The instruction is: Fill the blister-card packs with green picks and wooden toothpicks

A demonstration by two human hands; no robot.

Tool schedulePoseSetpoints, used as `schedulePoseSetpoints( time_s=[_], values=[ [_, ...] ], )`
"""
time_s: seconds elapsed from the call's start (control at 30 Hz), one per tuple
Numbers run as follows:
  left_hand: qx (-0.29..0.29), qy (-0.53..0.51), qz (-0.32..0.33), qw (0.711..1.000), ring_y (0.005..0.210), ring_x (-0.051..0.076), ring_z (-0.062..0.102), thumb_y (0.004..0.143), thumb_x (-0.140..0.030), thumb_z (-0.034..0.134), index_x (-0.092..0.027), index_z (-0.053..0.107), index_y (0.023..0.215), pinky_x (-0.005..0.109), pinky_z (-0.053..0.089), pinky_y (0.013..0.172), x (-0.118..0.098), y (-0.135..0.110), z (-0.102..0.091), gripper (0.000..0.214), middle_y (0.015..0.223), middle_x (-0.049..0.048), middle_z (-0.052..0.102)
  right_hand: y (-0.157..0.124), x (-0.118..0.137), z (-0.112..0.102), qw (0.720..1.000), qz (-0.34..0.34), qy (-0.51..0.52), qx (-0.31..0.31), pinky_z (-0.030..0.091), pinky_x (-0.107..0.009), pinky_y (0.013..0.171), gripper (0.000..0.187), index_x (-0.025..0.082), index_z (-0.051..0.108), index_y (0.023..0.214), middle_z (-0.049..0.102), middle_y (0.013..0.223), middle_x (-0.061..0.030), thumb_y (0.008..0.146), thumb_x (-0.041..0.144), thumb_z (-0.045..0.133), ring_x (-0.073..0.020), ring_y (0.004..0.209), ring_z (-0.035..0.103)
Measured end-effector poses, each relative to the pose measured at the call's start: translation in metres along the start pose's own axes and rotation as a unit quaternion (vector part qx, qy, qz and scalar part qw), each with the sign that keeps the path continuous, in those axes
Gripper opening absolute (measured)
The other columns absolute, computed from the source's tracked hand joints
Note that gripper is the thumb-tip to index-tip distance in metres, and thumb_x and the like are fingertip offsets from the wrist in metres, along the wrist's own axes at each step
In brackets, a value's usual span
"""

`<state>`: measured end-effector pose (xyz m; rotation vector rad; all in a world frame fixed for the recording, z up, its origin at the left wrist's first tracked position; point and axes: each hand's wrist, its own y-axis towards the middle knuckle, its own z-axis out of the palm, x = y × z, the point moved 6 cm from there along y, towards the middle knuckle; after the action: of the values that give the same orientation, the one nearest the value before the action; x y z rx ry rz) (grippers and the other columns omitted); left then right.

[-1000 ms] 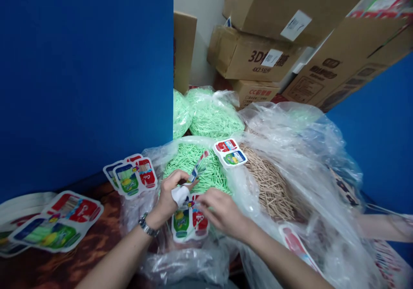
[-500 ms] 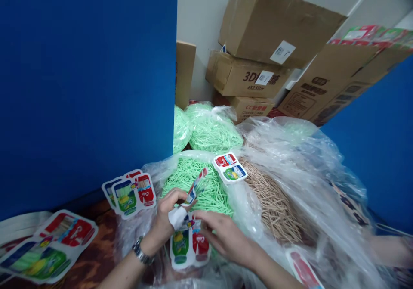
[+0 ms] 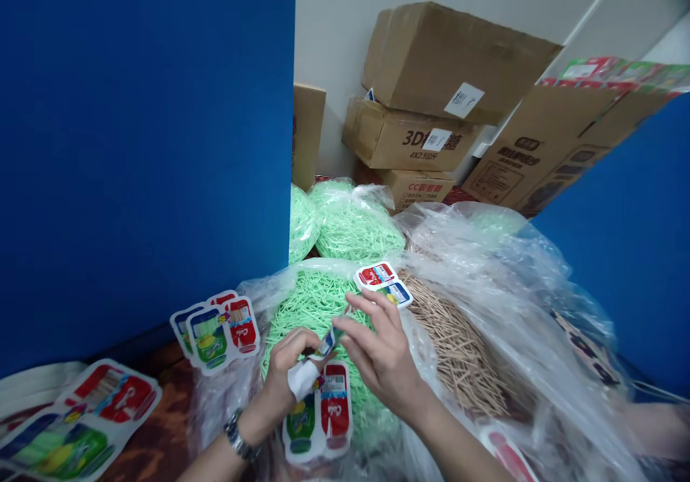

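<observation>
Head view, centre-bottom: the left hand (image 3: 288, 360), wearing a wristwatch (image 3: 237, 435) and a white wrap on the thumb, pinches a small printed pack (image 3: 328, 340) between thumb and fingers; the pack tilts up toward 1 o'clock. At 3 o'clock of it, the right hand (image 3: 380, 353) has its fingers spread and half-curled, fingertips at the pack's upper end; whether they actually grip it cannot be told.

Directly at 6 o'clock of the left hand lies a red-and-green double card (image 3: 318, 414), resting on clear plastic film. At 12 o'clock of both hands sits an open plastic bag of green sticks (image 3: 310, 302); a second double card (image 3: 384, 281) lies at the bag's far-right rim, just beyond the right fingertips. At 3 o'clock of the right hand, a heap of tan wooden sticks (image 3: 458, 345) lies in crumpled clear film (image 3: 517, 302).

At 9 o'clock of the left hand, a fanned stack of cards (image 3: 215, 327) leans against the bag; further toward 8 o'clock, larger cards (image 3: 86, 417) lie flat on the brown surface (image 3: 162, 439).

Background: a blue partition (image 3: 145, 144) at 10 o'clock; two more bags of green sticks (image 3: 350, 220) and stacked cardboard boxes (image 3: 431, 101) at 12 to 1 o'clock.
</observation>
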<state>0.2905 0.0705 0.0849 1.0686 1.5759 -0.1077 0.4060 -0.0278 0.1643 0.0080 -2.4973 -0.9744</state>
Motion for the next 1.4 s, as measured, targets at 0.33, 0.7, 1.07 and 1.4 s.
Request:
schedulePoseSetpoints(
  time_s=[0.33, 0.7, 1.07, 1.4],
  values=[
    [-0.010, -0.095, -0.120, 0.988, 0.070, 0.017, 0.061, 0.079, -0.023, 0.064, -0.020, 0.059, 0.089, 0.028, 0.048, 0.063, 0.028, -0.009, 0.004, 0.012, 0.080, 0.0022, 0.065, -0.026, -0.076, 0.041, 0.905, 0.281, 0.318, 0.017, 0.047, -0.026, 0.063, 0.020, 0.021, 0.056, 0.099, 0.060, 0.078, -0.0002, 0.089, 0.038, 0.053, -0.0142, 0.069, 0.057],
    [-0.064, -0.215, -0.203, 0.953, 0.090, 0.021, 0.063, 0.071, -0.022, 0.072, -0.018, 0.056, 0.105, 0.032, 0.050, 0.078, 0.046, -0.014, -0.004, 0.039, 0.102, 0.0076, 0.067, -0.036, -0.070, 0.058, 0.895, 0.300, 0.327, 0.039, 0.041, -0.023, 0.056, 0.018, 0.020, 0.056, 0.089, 0.056, 0.072, 0.0015, 0.087, 0.038, 0.057, -0.0117, 0.061, 0.050],
    [0.020, -0.239, -0.275, 0.931, 0.076, 0.021, 0.067, 0.074, -0.029, 0.072, -0.013, 0.064, 0.101, 0.029, 0.053, 0.066, 0.052, -0.016, 0.003, 0.033, 0.091, 0.0077, 0.073, -0.039, -0.069, 0.073, 0.854, 0.342, 0.390, -0.026, 0.044, -0.023, 0.061, 0.020, 0.019, 0.055, 0.090, 0.058, 0.069, 0.0018, 0.086, 0.039, 0.058, -0.0121, 0.064, 0.053],
    [-0.120, -0.123, -0.289, 0.942, 0.081, 0.022, 0.067, 0.074, -0.033, 0.070, -0.012, 0.067, 0.095, 0.030, 0.053, 0.075, 0.063, -0.052, -0.081, 0.029, 0.091, 0.0082, 0.074, -0.040, -0.040, 0.085, 0.924, 0.244, 0.275, 0.105, 0.050, -0.028, 0.075, 0.023, 0.022, 0.053, 0.111, 0.062, 0.099, -0.0054, 0.093, 0.033, 0.046, -0.0179, 0.089, 0.060]
  ],
)
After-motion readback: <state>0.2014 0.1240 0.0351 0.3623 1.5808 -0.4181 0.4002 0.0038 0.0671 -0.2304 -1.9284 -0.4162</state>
